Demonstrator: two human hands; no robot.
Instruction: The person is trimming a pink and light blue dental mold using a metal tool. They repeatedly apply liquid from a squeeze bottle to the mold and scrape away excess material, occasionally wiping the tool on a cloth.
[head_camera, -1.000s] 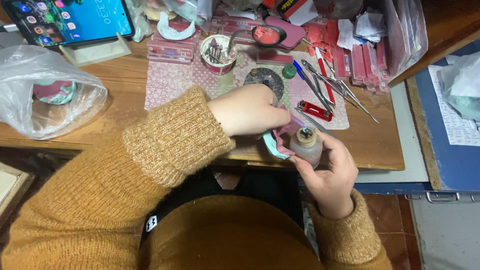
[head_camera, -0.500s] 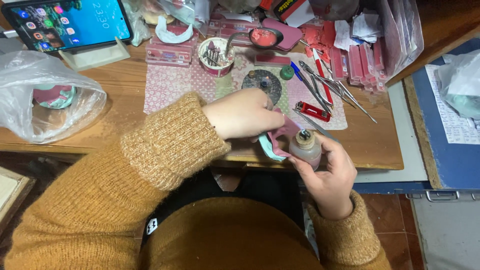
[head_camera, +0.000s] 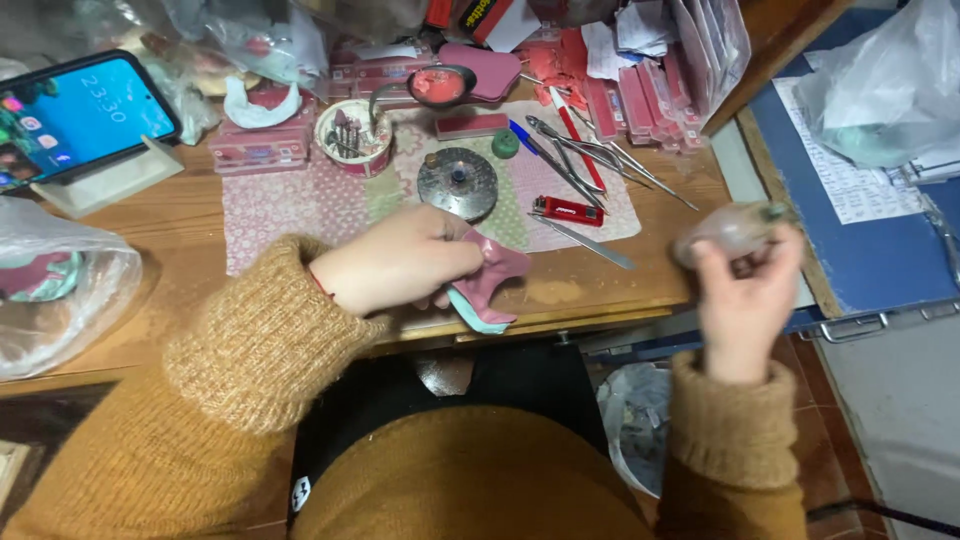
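Pink-and-teal mould (head_camera: 487, 290): held at the near edge of the tabletop (head_camera: 180, 250), just in front of the person's lap. Left hand (head_camera: 400, 262) has it, fingers clenched over the pink upper part, teal underside showing below. Kept low and close to the body, probably so it can be worked on over the lap rather than over the clutter.

Right hand (head_camera: 745, 290): lifted off to the right, past the tabletop's corner, above the blue board (head_camera: 860, 250). Fingers pinched around a small pale bottle (head_camera: 730, 230), blurred by motion; shape hard to read, dark tip at its right end. Bottle is well apart from the mould at this moment.

Layout of the work area:
- Patterned cloth (head_camera: 290, 200) spread over the middle of the tabletop, seemingly to catch bits and protect the wood.
- Round metal disc (head_camera: 458, 182) on the cloth, just beyond the left hand.
- Small cup of burs (head_camera: 352, 135) further back left, tools upright so they can be picked singly.
- Red lighter (head_camera: 566, 210) and long metal hand tools (head_camera: 590, 160) fanned out to the right, on the tool-hand side.
- Phone (head_camera: 80, 115) propped on a stand at far left, screen tilted toward the person.
- Clear bag (head_camera: 60, 290) at left edge with pink and teal pieces inside, set aside from the cloth.
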